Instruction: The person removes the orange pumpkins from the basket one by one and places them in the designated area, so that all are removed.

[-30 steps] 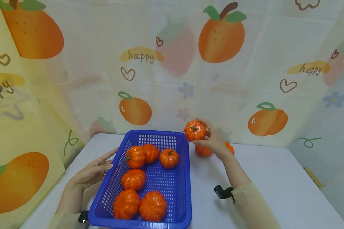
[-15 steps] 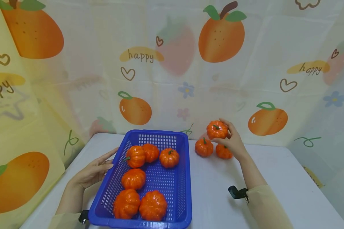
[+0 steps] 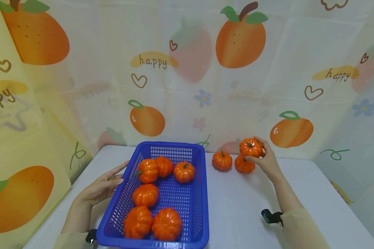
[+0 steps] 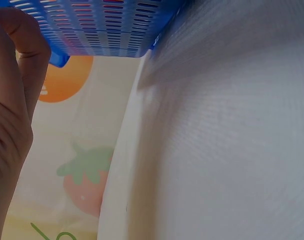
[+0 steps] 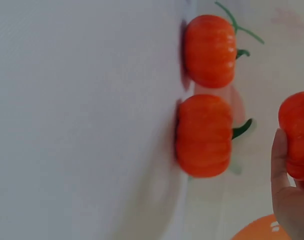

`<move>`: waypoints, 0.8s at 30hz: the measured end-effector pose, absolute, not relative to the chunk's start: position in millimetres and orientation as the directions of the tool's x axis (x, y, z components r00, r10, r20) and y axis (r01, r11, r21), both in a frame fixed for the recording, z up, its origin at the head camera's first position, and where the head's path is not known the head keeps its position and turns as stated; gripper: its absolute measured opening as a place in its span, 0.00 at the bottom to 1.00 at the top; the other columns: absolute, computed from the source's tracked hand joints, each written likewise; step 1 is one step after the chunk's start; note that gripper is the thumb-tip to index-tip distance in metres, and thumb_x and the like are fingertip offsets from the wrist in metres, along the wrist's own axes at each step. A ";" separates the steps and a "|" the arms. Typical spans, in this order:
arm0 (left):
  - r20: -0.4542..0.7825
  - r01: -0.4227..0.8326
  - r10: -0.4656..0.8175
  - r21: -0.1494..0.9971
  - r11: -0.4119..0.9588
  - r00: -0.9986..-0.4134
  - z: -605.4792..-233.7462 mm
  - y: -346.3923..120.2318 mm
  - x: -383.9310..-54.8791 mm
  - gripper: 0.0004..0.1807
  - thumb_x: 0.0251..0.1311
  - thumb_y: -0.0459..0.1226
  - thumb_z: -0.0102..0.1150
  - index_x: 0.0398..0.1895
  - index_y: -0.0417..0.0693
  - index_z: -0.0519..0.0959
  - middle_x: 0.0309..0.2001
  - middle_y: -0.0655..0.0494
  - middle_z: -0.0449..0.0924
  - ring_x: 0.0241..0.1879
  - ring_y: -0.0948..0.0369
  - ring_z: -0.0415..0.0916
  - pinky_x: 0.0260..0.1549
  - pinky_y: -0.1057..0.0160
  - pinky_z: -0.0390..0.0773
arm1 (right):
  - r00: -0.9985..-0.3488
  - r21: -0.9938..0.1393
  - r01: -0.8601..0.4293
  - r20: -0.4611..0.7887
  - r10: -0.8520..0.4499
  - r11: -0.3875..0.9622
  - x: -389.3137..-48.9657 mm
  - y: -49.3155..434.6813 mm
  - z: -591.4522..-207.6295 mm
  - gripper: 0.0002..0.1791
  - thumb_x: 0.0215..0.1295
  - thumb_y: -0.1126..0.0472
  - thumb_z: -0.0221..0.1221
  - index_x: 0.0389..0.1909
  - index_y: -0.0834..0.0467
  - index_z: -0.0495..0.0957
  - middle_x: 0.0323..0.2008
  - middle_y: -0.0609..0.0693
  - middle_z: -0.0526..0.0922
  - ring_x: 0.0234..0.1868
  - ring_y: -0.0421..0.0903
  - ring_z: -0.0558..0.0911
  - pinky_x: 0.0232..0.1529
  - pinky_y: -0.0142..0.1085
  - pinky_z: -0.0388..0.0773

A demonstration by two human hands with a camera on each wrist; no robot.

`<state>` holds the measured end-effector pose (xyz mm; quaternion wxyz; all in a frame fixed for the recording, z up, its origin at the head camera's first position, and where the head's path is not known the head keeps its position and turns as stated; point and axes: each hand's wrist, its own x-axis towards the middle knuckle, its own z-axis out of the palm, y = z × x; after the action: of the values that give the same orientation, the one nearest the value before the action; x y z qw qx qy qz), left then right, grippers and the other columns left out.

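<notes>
My right hand [image 3: 268,162] holds a small orange pumpkin [image 3: 250,148] with a green stem between thumb and fingers. It hangs above the table at the back, just over a second pumpkin [image 3: 245,164]. To the left of that one, a third pumpkin [image 3: 222,160] stands on the table with its stem up. In the right wrist view the held pumpkin [image 5: 298,135] is apart from the two standing ones. A blue plastic basket [image 3: 197,193] contains several more pumpkins, some lying tilted. Against its left side rests my left hand [image 3: 101,186], fingers extended along the rim.
A white table [image 3: 237,214] lies under everything, and the basket takes up its left and middle front. Behind it hangs a pale cloth [image 3: 180,100] printed with fruit, with another cloth side [image 3: 15,148] on the left. Dark straps [image 3: 272,216] sit on both wrists.
My right hand has carried its pumpkin to the right, away from the basket and over the rear right table pumpkin. My left hand and the basket have stayed put.
</notes>
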<state>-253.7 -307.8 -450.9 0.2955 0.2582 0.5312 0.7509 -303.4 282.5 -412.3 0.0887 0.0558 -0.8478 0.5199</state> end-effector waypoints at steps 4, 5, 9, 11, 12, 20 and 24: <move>0.082 -0.170 0.724 0.948 -0.268 -0.685 -451.4 -308.1 -253.7 0.36 0.75 0.25 0.26 0.81 0.59 0.38 0.65 0.53 0.76 0.54 0.56 0.84 0.52 0.58 0.84 | -0.978 -0.873 -0.142 0.196 0.070 0.466 -301.6 293.8 -422.5 0.49 0.61 0.55 0.67 0.78 0.47 0.50 0.75 0.55 0.58 0.66 0.51 0.64 0.55 0.31 0.69; 0.083 -0.170 0.727 0.948 -0.268 -0.682 -451.3 -308.1 -253.8 0.36 0.75 0.25 0.26 0.81 0.59 0.37 0.66 0.53 0.76 0.55 0.56 0.83 0.52 0.58 0.84 | -0.977 -0.874 -0.129 0.193 0.090 0.468 -301.4 296.5 -425.2 0.49 0.61 0.55 0.67 0.78 0.47 0.50 0.75 0.55 0.58 0.65 0.49 0.64 0.55 0.29 0.69; 0.077 -0.162 0.718 0.953 -0.257 -0.692 -450.7 -307.1 -254.3 0.36 0.75 0.26 0.27 0.81 0.59 0.38 0.65 0.53 0.77 0.54 0.56 0.84 0.51 0.58 0.84 | -0.973 -0.892 -0.080 0.167 0.159 0.445 -300.3 306.7 -434.9 0.49 0.62 0.54 0.67 0.78 0.45 0.49 0.74 0.54 0.58 0.60 0.40 0.64 0.51 0.19 0.67; 0.071 -0.162 0.715 0.954 -0.252 -0.695 -449.7 -307.2 -253.5 0.36 0.75 0.26 0.27 0.81 0.58 0.37 0.65 0.53 0.77 0.53 0.56 0.84 0.51 0.58 0.84 | -0.972 -0.900 -0.066 0.156 0.176 0.432 -300.3 311.0 -439.4 0.49 0.62 0.54 0.66 0.78 0.45 0.49 0.74 0.53 0.58 0.56 0.38 0.65 0.49 0.16 0.68; 0.067 -0.163 0.712 0.955 -0.249 -0.699 -449.3 -307.2 -253.1 0.36 0.75 0.26 0.28 0.81 0.58 0.37 0.65 0.53 0.77 0.53 0.56 0.84 0.51 0.58 0.84 | -0.972 -0.904 -0.057 0.148 0.184 0.423 -300.2 312.8 -441.3 0.49 0.62 0.54 0.66 0.78 0.45 0.48 0.73 0.53 0.57 0.55 0.37 0.66 0.47 0.15 0.69; 0.057 -0.167 0.704 0.955 -0.245 -0.708 -447.3 -305.6 -252.4 0.36 0.75 0.26 0.28 0.81 0.56 0.36 0.64 0.53 0.78 0.52 0.57 0.85 0.50 0.58 0.85 | -0.966 -0.916 0.014 0.091 0.242 0.400 -296.1 328.7 -454.9 0.49 0.64 0.55 0.65 0.79 0.46 0.45 0.75 0.58 0.54 0.63 0.50 0.66 0.58 0.26 0.76; 0.057 -0.165 0.704 0.956 -0.244 -0.708 -447.6 -306.2 -251.9 0.36 0.75 0.26 0.28 0.81 0.57 0.36 0.63 0.53 0.78 0.52 0.57 0.85 0.50 0.58 0.85 | -0.966 -0.925 0.053 0.048 0.255 0.377 -294.9 333.8 -460.7 0.50 0.63 0.58 0.65 0.79 0.48 0.43 0.78 0.62 0.49 0.74 0.59 0.55 0.75 0.55 0.62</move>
<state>-251.9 -306.2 -447.6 0.2903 0.2486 0.5420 0.7484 -294.9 333.8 -460.7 0.0917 -0.0936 -0.8247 0.5501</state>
